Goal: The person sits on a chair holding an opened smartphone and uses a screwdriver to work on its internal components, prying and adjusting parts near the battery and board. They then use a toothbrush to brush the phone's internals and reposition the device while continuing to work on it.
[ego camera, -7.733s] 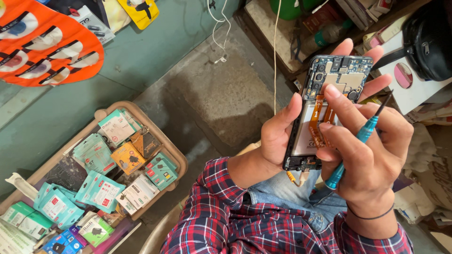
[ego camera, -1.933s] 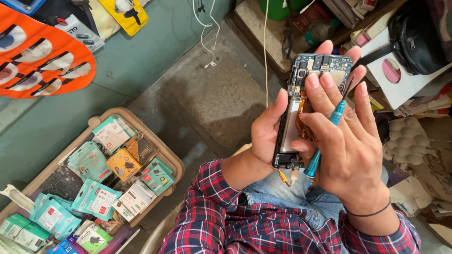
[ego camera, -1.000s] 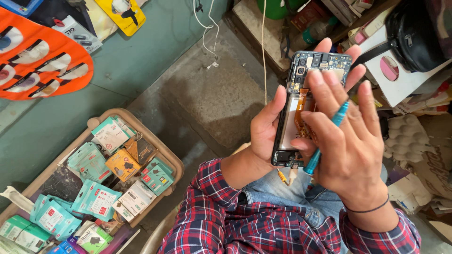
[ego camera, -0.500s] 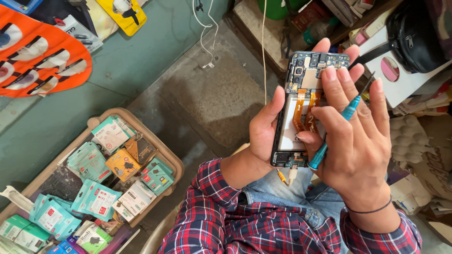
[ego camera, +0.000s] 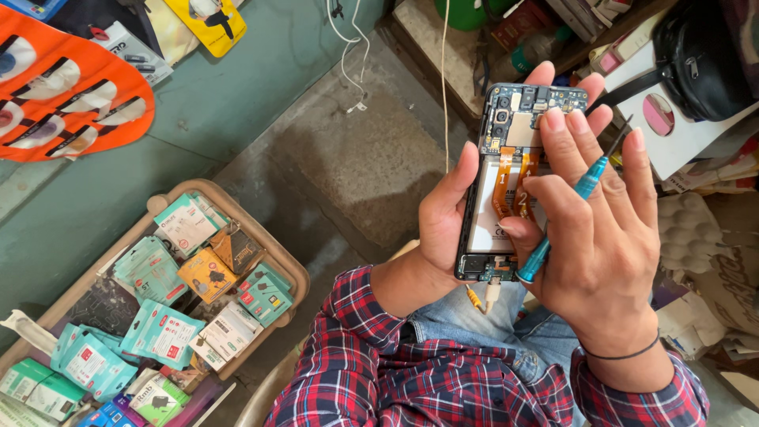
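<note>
Head view, looking straight down: the left hand (ego camera: 443, 229) cradles an opened phone (ego camera: 510, 182) with its back cover off, thumb lying along the near long edge and the other fingers (ego camera: 589, 83) wrapped behind, their tips peeking out past the top corner. The phone's long axis runs away from the body, camera end far, charging end near the lap. Circuit board at the far end, pale battery in the middle, two orange ribbon cables (ego camera: 512, 183) crossing it lengthwise.

The right hand (ego camera: 609, 253) covers the phone's right half from above. It carries a blue-handled screwdriver (ego camera: 565, 213) tucked under the fingers, its blue handle slanting from the phone's lower corner, the dark shaft poking out beyond the knuckles, away from the board. So the tool is parked, not engaged. The free fingertips (ego camera: 510, 228) of that hand press down on the battery, just below the ribbon cables, thumb and forefinger close together there; whether they pinch a cable end I cannot tell. A short cable end (ego camera: 484, 294) hangs out below the phone's near edge, over the jeans.

Left of the hands, well apart, a tray (ego camera: 296, 273) sits on the floor, stuffed with teal and orange accessory packets (ego camera: 162, 332). Far right, a black bag (ego camera: 704, 55) rests on a white box.
</note>
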Available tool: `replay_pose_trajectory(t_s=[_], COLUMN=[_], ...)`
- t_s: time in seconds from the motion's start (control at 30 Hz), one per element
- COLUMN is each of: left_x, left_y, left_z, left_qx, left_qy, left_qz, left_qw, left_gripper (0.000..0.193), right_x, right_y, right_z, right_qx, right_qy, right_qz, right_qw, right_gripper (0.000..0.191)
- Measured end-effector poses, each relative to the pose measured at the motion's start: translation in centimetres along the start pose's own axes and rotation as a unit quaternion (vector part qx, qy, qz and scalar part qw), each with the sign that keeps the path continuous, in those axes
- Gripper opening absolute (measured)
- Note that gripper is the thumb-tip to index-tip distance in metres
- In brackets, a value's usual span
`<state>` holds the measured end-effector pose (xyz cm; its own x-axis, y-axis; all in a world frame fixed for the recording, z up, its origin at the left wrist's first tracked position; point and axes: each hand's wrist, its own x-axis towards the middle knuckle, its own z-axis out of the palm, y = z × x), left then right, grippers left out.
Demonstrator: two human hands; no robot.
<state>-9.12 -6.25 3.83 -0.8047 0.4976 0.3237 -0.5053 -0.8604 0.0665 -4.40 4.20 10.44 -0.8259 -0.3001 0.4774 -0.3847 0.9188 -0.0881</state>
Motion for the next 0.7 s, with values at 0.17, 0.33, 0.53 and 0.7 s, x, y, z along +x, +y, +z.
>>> replay_pose_trajectory(t_s=[0.17, 0.33, 0.53, 0.7], left_x=[0.1, -0.1, 0.0, 0.3], left_y=[0.0, 0.1, -0.6, -1.0], left_z=[0.1, 0.3, 0.9, 1.3], left_qx=[-0.011, 0.012, -0.01, -0.007], left_qy=[0.004, 0.004, 0.015, 0.02], left_qz=[-0.002, -0.004, 0.005, 0.005], left_qw=[1.0, 1.0, 1.0, 1.0], left_gripper=[0.092, 0.094, 0.09, 0.089], right_x=[0.0, 0.0, -0.1, 0.3], right_y=[0.0, 0.2, 0.3, 0.6], right_z=[0.0, -0.3, -1.3, -1.9], right_qx=[-0.001, 0.006, 0.081, 0.068], right_qy=[0.001, -0.001, -0.006, -0.008], right_qz=[0.0, -0.002, 0.027, 0.021], right_qw=[1.0, 1.0, 0.996, 0.997], right_gripper=[0.032, 0.031, 0.027, 0.027])
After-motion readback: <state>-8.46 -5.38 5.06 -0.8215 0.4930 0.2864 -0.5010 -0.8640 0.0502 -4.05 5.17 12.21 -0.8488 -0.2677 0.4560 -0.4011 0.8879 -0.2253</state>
